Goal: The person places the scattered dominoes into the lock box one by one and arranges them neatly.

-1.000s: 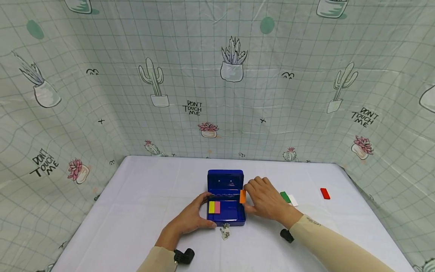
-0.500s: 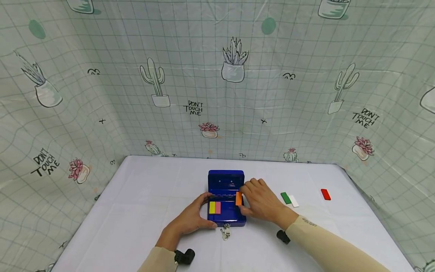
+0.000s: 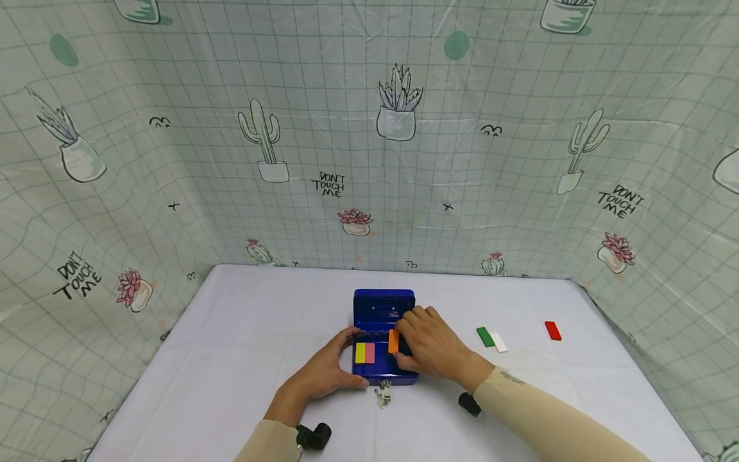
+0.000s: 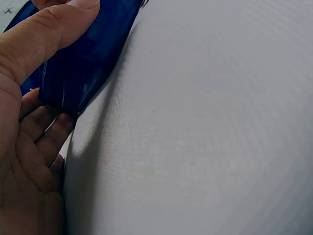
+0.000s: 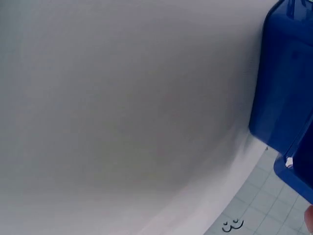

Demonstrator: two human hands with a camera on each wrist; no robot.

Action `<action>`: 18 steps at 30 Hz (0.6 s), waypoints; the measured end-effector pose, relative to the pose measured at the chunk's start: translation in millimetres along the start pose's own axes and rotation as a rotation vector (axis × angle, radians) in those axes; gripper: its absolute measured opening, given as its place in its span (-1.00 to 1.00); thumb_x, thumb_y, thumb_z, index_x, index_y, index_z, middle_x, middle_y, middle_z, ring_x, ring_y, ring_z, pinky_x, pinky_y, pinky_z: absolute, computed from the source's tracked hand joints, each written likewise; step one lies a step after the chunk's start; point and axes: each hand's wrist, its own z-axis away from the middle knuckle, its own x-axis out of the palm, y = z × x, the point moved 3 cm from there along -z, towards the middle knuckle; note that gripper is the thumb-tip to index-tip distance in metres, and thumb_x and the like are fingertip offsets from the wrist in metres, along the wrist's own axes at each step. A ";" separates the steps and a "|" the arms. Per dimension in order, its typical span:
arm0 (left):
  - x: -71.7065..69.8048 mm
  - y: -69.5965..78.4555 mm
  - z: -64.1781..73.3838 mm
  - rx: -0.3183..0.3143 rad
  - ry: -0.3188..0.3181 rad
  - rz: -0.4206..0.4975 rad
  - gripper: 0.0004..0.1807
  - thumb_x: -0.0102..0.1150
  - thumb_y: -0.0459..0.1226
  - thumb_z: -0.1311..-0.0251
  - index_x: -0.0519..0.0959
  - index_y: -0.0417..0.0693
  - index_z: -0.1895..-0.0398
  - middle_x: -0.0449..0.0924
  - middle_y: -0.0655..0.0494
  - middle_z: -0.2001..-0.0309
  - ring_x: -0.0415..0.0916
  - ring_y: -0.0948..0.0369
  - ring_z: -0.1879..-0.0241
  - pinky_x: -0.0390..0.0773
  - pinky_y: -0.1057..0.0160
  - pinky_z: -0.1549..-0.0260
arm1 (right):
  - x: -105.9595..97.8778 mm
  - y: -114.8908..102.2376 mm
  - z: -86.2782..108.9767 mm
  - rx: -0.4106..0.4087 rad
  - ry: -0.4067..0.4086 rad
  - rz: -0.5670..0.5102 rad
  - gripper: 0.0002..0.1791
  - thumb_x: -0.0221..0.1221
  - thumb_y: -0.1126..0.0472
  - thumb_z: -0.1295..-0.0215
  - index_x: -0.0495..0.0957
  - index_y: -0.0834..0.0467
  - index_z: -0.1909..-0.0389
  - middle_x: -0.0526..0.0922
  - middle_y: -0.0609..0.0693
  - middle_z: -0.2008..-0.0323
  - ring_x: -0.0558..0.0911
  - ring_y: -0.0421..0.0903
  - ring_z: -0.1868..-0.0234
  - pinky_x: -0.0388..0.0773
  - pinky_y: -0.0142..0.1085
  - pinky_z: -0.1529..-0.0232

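Note:
A small blue metal cash box stands in the middle of the table with its lid raised. My left hand grips its left side, thumb at the front corner and fingers at the rear; the left wrist view shows the thumb over the box wall. Inside at the left lie a yellow block and a pink block, side by side. Over the box's right half, my right hand pinches an upright orange block. In the right wrist view only a fingertip shows beside the box.
Keys hang from the lock at the box's front. To the right lie a green block and a white block, with a red block farther off. A patterned cloth rises behind the table.
My right hand has moved left with the orange block, from the box's right edge to over its inside. The left hand keeps its place on the box.

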 end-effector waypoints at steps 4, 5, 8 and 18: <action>-0.1 -0.6 -0.6 -0.003 -0.001 0.001 0.23 0.71 0.04 0.09 0.17 0.12 -0.64 0.26 -0.08 -0.61 0.18 -0.15 -0.59 0.08 -0.41 -0.53 | -0.1 -3.4 -3.0 -0.011 -0.008 0.006 -0.45 0.26 -0.30 -0.33 0.59 0.10 0.00 0.55 -0.06 0.23 0.42 -0.05 0.18 0.38 -0.20 0.11; -0.2 -0.5 -0.6 -0.003 -0.002 0.001 0.22 0.71 0.04 0.09 0.17 0.12 -0.64 0.26 -0.08 -0.61 0.18 -0.15 -0.59 0.08 -0.41 -0.53 | 0.1 -4.3 -3.7 -0.014 -0.012 0.008 -0.45 0.26 -0.30 -0.33 0.59 0.10 0.00 0.55 -0.06 0.22 0.41 -0.05 0.18 0.38 -0.20 0.12; -0.4 -0.2 -0.3 -0.004 -0.004 0.001 0.22 0.71 0.04 0.08 0.17 0.12 -0.64 0.26 -0.08 -0.61 0.17 -0.16 -0.59 0.08 -0.41 -0.53 | 1.4 -6.6 -5.2 -0.023 -0.026 0.016 -0.43 0.25 -0.32 -0.35 0.60 0.10 -0.01 0.56 -0.05 0.21 0.40 -0.05 0.17 0.38 -0.20 0.11; -1.1 5.0 4.2 -0.004 0.001 -0.007 0.21 0.71 0.02 0.08 0.19 0.10 -0.64 0.26 -0.11 -0.61 0.16 -0.19 -0.59 0.10 -0.43 -0.51 | 6.6 -11.1 -7.8 -0.051 -0.016 0.057 -0.44 0.22 -0.34 -0.36 0.60 0.08 0.03 0.58 -0.06 0.20 0.40 -0.05 0.18 0.36 -0.21 0.15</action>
